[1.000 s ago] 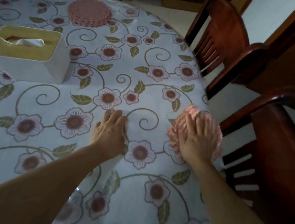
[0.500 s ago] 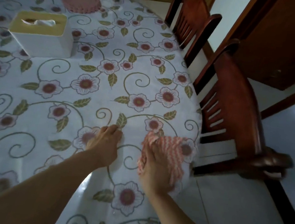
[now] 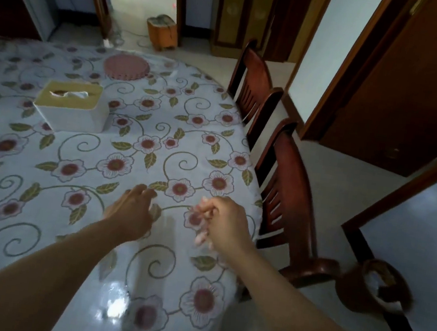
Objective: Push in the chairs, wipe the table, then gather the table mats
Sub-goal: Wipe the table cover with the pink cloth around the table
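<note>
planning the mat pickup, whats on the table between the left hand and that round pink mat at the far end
In the head view, only bare flowered tablecloth lies between the left hand and the round pink mat. The tissue box sits left of that line.

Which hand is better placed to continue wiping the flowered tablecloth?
The right hand, probably. It is closed on the pink-and-white cloth, which is blurred, near the table edge. The left hand is empty, fingers spread over the flowered tablecloth.

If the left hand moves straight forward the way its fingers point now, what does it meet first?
Probably nothing near: the left hand points across bare tablecloth, between the tissue box and the chairs.
</note>
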A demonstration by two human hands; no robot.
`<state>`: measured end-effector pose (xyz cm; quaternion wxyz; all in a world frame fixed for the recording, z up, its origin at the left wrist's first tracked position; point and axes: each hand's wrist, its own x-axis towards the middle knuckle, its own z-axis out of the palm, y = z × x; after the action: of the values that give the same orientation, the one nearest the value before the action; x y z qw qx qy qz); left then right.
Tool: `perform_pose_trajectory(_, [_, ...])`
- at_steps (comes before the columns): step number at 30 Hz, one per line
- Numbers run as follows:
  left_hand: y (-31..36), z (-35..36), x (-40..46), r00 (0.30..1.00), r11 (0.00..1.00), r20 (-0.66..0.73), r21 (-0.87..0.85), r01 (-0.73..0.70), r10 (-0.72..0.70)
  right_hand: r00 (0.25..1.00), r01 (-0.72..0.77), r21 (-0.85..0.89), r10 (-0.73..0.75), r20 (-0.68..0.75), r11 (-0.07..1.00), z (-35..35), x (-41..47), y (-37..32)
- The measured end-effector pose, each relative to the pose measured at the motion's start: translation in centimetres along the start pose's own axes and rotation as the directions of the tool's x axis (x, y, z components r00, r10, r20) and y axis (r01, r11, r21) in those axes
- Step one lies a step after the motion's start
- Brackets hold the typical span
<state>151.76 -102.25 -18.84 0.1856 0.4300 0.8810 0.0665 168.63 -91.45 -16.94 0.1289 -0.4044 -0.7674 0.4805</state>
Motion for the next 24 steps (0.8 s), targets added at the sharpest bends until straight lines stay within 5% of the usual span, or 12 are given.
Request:
perform_pose_trajectory(6, [7.1, -3.7, 2.7, 0.988, 0.993, -0.104, -0.019, 0.115, -0.116, 0.970, 0.216, -0.139, -0.196, 0.140, 0.966, -8.4, 4.5, -0.9])
perform_pose_trajectory(13, [15.7, -6.3, 5.1, 0.971, 0.985, -0.170, 0.007, 0.170, -0.166, 0.941, 0.211, 0.078, -0.224, 0.252, 0.974, -17.9, 7.9, -3.0])
perform_pose_trajectory(24, [16.0, -9.5, 12.8, 0.897, 0.918, -0.194, -0.095, 0.385, -0.397, 0.870, 0.355, 0.022, -0.339, 0.358, 0.935, -22.8, 19.1, -5.0])
